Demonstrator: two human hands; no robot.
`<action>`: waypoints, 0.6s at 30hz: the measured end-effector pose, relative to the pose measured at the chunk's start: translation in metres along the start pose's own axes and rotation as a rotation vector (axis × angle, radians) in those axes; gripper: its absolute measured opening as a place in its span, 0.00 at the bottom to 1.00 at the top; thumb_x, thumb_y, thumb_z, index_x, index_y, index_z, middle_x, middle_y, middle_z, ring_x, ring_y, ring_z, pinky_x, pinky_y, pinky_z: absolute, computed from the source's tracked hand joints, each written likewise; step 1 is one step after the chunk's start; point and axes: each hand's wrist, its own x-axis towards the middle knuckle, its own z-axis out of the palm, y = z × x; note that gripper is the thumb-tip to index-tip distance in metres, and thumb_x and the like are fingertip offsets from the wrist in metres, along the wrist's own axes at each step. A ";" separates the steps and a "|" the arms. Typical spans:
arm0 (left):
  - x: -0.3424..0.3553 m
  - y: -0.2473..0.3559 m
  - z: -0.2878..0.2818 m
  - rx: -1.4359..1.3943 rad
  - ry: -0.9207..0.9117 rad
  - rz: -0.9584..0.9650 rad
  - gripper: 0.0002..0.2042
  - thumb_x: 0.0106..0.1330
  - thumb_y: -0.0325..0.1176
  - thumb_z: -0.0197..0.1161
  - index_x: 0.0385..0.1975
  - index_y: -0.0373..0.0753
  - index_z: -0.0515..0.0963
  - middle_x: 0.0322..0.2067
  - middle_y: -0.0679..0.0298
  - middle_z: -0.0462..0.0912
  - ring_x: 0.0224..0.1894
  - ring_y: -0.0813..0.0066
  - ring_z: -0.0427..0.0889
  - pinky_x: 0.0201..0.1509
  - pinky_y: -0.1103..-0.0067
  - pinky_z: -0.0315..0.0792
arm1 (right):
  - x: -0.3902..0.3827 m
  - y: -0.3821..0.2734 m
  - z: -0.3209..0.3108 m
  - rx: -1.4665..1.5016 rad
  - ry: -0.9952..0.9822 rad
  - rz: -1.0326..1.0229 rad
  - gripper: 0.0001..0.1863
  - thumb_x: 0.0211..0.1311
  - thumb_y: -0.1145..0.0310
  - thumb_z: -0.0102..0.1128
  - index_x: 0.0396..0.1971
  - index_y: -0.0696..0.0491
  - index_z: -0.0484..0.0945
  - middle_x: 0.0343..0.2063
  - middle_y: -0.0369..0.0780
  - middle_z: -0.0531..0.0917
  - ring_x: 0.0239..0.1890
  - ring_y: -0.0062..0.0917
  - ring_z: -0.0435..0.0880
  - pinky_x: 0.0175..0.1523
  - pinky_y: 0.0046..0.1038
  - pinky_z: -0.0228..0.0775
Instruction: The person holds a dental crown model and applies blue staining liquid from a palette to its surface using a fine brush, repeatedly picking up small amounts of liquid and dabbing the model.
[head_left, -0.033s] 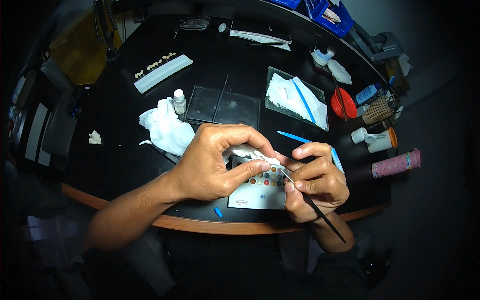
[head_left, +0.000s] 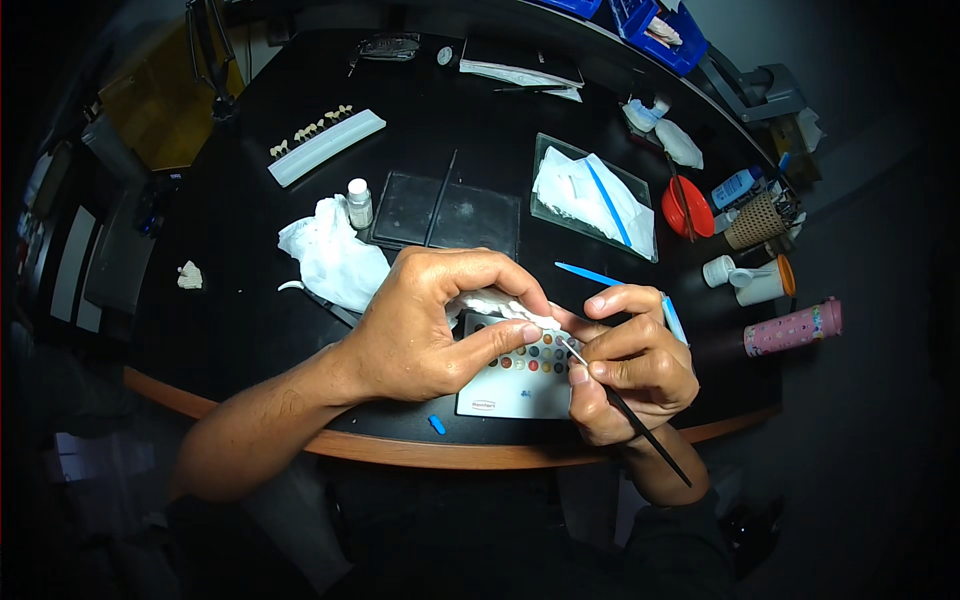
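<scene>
My left hand [head_left: 430, 325] is curled, thumb and fingers closed round a white lumpy piece [head_left: 490, 302] that resembles a dental cast; most of it is hidden by the hand. In my right hand [head_left: 640, 365] is a thin paintbrush [head_left: 650, 440] with a black handle and a silvery ferrule, pinched between thumb and fingers. The brush slants up and left, its tip close to the white piece's right end; I cannot tell whether they touch. Beneath both hands lies a white palette [head_left: 520, 400] with rows of small coloured pans, partly covered.
Left of my hands are a white cloth [head_left: 335, 262], a small bottle [head_left: 359, 204] and a rack of tooth-shaped pieces [head_left: 330, 147]. A dark flat case [head_left: 480, 218] lies beyond. Rightward stand a glass plate [head_left: 545, 160], red bowl [head_left: 686, 207], cups [head_left: 760, 288] and pink flask [head_left: 793, 330].
</scene>
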 end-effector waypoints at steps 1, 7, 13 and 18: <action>0.000 0.001 0.000 0.009 -0.006 -0.009 0.07 0.62 0.21 0.72 0.40 0.32 0.85 0.37 0.56 0.88 0.38 0.77 0.87 0.40 0.84 0.78 | 0.001 0.000 0.000 -0.010 -0.006 -0.004 0.10 0.49 0.85 0.69 0.25 0.57 0.76 0.24 0.41 0.82 0.47 0.38 0.84 0.44 0.36 0.92; 0.000 -0.001 0.000 0.004 -0.002 0.012 0.07 0.62 0.21 0.72 0.40 0.31 0.85 0.37 0.55 0.88 0.38 0.77 0.88 0.40 0.84 0.78 | 0.001 -0.001 0.001 -0.021 -0.010 0.003 0.10 0.49 0.85 0.69 0.24 0.57 0.76 0.23 0.41 0.82 0.47 0.38 0.84 0.43 0.35 0.92; 0.000 0.000 0.000 0.016 -0.009 0.007 0.08 0.62 0.21 0.72 0.40 0.31 0.85 0.37 0.55 0.88 0.38 0.76 0.88 0.41 0.84 0.79 | -0.001 0.001 0.000 0.001 0.015 -0.008 0.09 0.50 0.85 0.69 0.25 0.57 0.77 0.24 0.42 0.82 0.48 0.37 0.84 0.43 0.35 0.92; 0.000 -0.001 0.000 0.009 0.000 0.019 0.07 0.62 0.21 0.72 0.40 0.31 0.85 0.37 0.55 0.88 0.39 0.76 0.88 0.42 0.83 0.79 | -0.002 0.001 0.000 0.006 0.022 0.006 0.09 0.50 0.85 0.68 0.25 0.58 0.77 0.24 0.42 0.82 0.47 0.38 0.84 0.44 0.36 0.92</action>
